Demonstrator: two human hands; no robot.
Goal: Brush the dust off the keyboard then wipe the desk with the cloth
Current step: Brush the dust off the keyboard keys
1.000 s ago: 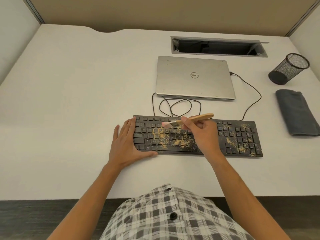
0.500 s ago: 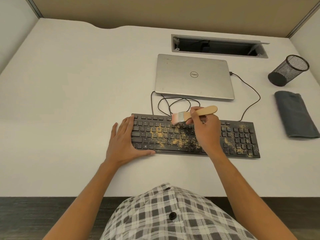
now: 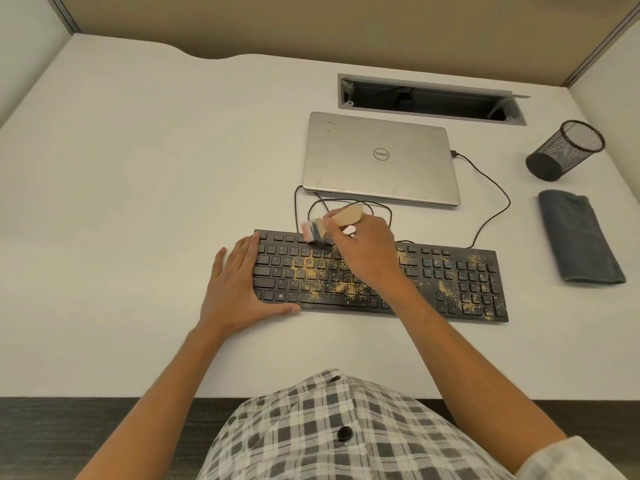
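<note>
Since a moment before, my right hand [image 3: 363,252] had carried the brush [image 3: 330,223] up from the middle keys to the far edge of the keyboard [image 3: 450,282], and the handle that had lain flat now tipped away from me. That hand gripped the wooden handle, fingers curled round it, bristles down on the top row of keys. My left hand [image 3: 242,289] had stayed where it was — flat and relaxed, fingers straight on the keyboard's left end, thumb along its near edge, holding nothing. Dust [image 3: 329,282] lay yellow over the keys under and just left of my right wrist, with more well to the right of it on the number pad. Far right of my right hand — the folded cloth [image 3: 578,237] on the desk [image 3: 138,168], a mesh cup [image 3: 564,150] beyond it. Past the brush lay a closed laptop [image 3: 381,161] and its looping cable [image 3: 498,209].
</note>
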